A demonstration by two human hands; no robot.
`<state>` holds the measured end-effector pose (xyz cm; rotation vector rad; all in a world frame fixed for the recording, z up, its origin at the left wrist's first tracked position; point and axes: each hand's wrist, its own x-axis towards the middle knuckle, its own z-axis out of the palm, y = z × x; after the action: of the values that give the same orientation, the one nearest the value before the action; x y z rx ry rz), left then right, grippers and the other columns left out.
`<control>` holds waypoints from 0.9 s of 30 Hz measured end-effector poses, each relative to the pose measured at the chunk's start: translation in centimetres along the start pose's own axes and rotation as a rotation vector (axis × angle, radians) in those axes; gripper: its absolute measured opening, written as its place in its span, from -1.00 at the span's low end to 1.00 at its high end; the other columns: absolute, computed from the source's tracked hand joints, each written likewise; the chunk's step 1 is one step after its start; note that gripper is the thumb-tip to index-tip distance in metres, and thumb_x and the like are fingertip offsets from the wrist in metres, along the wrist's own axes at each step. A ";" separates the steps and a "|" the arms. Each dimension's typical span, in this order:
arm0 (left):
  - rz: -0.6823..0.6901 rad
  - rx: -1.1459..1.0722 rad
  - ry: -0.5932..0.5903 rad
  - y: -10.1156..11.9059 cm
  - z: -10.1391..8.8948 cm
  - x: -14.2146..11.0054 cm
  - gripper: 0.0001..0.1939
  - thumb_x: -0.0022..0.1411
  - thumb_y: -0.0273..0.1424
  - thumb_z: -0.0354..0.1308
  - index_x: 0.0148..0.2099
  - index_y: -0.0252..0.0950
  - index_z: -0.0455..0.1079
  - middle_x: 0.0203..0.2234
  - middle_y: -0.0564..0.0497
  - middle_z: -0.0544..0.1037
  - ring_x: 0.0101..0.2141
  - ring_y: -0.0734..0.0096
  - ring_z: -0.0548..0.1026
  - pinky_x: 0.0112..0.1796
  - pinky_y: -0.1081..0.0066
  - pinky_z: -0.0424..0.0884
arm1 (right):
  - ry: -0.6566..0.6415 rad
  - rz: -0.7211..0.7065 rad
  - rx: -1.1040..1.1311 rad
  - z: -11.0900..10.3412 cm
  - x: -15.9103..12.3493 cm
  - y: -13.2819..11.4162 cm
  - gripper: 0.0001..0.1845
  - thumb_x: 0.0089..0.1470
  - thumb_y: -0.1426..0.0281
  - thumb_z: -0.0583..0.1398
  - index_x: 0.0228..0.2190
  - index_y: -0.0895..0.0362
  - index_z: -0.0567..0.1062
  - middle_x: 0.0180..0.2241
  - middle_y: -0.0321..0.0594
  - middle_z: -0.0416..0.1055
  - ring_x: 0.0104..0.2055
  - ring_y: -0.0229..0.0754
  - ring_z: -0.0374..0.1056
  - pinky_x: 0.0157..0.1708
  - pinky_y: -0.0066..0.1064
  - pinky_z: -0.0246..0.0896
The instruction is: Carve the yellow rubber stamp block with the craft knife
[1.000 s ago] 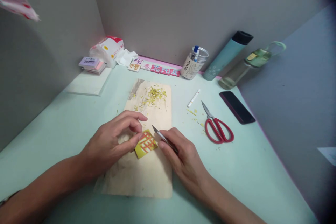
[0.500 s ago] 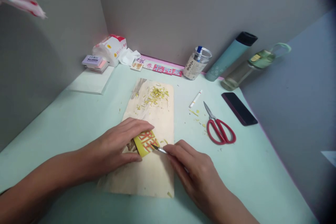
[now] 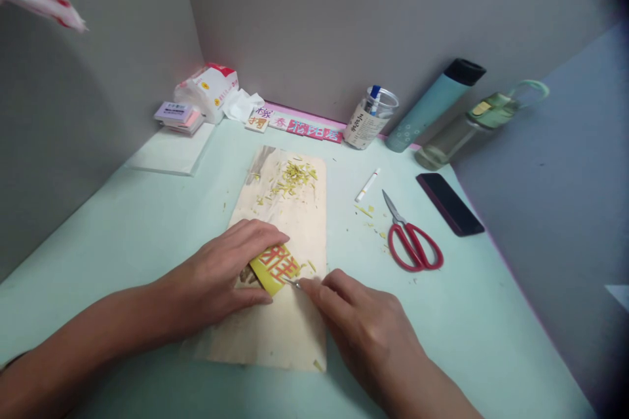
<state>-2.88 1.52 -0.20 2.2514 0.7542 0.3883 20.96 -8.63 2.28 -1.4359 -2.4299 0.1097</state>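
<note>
Yellow block (image 3: 269, 277) with red characters sits on the board (image 3: 282, 334), about midway along it. Left hand (image 3: 216, 275) grips the block, fingers over its far side, thumb along the near side. Right hand (image 3: 373, 321) pinches the knife (image 3: 291, 282), handle mostly hidden; tip meets the block's edge beside the red strokes, depth of cut not readable. Loose slivers (image 3: 311, 267) lie on the board just beside that edge, apart from the shavings (image 3: 296, 175) at the board's far end. Judged fresh cuttings: material is coming off the edge, and the carving looks unfinished. Scissors (image 3: 415, 245) and phone (image 3: 449, 204) lie to the right of the board, neither touched by the hands
</note>
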 end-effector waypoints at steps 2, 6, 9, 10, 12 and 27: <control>0.000 0.006 0.002 0.0 0.0 0.0 -0.37 0.23 -0.46 0.30 0.25 -0.08 0.13 0.15 -0.01 0.34 0.17 0.20 0.27 0.17 0.23 0.24 | -0.001 -0.005 -0.018 -0.1 0.0 0.0 -0.62 0.40 0.50 -0.08 -0.04 0.15 0.50 -0.40 -0.22 0.47 -0.54 -0.25 0.39 -0.61 -0.46 0.18; -0.014 0.010 -0.001 0.1 0.0 0.1 -0.37 0.22 -0.46 0.30 0.25 -0.07 0.13 0.15 0.02 0.33 0.17 0.21 0.27 0.17 0.25 0.24 | 0.001 -0.024 -0.024 -0.3 0.1 0.0 -0.61 0.41 0.49 -0.09 -0.05 0.18 0.51 -0.40 -0.21 0.47 -0.53 -0.27 0.38 -0.60 -0.48 0.17; -0.015 0.003 -0.008 0.1 0.0 0.1 -0.35 0.22 -0.47 0.30 0.27 -0.07 0.11 0.16 0.00 0.32 0.18 0.20 0.26 0.17 0.24 0.23 | 0.007 -0.028 -0.007 -0.4 0.2 -0.1 -0.61 0.41 0.50 -0.09 -0.06 0.19 0.51 -0.41 -0.21 0.47 -0.54 -0.28 0.36 -0.60 -0.48 0.16; -0.012 -0.001 -0.010 0.1 0.0 0.1 -0.34 0.22 -0.47 0.29 0.27 -0.08 0.11 0.16 -0.01 0.31 0.17 0.19 0.26 0.17 0.24 0.23 | 0.007 -0.029 -0.005 -0.4 0.2 -0.1 -0.62 0.40 0.51 -0.09 -0.06 0.19 0.51 -0.41 -0.21 0.47 -0.54 -0.28 0.36 -0.60 -0.48 0.15; 0.004 -0.007 -0.019 0.1 0.0 0.1 -0.35 0.22 -0.48 0.29 0.27 -0.09 0.13 0.16 -0.02 0.30 0.17 0.20 0.27 0.17 0.27 0.24 | 0.015 -0.027 -0.016 -0.3 0.1 -0.2 -0.62 0.37 0.55 -0.08 -0.06 0.20 0.50 -0.40 -0.21 0.47 -0.53 -0.27 0.36 -0.60 -0.47 0.14; -0.012 -0.027 -0.002 0.0 0.1 0.4 -0.41 0.17 -0.48 0.34 0.21 -0.14 0.27 0.10 0.00 0.35 0.12 0.20 0.32 0.15 0.29 0.28 | -0.128 0.015 0.188 -0.4 0.4 1.1 -0.62 0.26 0.60 -0.03 -0.04 0.14 0.48 -0.38 -0.25 0.40 -0.51 -0.27 0.28 -0.53 -0.46 0.08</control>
<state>-2.56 1.71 -0.26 2.2207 0.7571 0.3880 21.86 -7.78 2.49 -1.4020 -2.4334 0.4347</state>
